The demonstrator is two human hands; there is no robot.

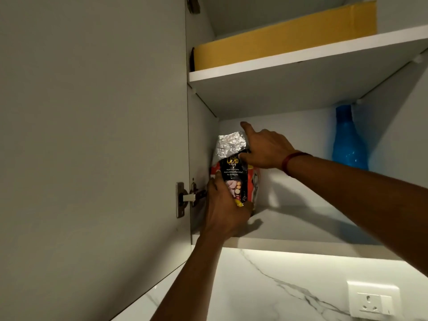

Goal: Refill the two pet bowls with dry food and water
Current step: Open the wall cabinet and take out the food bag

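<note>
A red and black pet food bag (234,172) with a silver folded top stands at the left end of the lower cupboard shelf (301,228). My left hand (222,209) grips the bag's lower part from the front. My right hand (264,149) holds its upper right edge just below the silver fold, index finger stretched upward. A blue plastic water bottle (348,140) stands upright at the back right of the same shelf, apart from both hands. No pet bowls are in view.
The cupboard door (92,135) hangs open on the left, its hinge (187,199) beside my left hand. A yellow cardboard box (289,33) lies on the upper shelf. Below the cupboard are a marble wall and a white socket (372,300).
</note>
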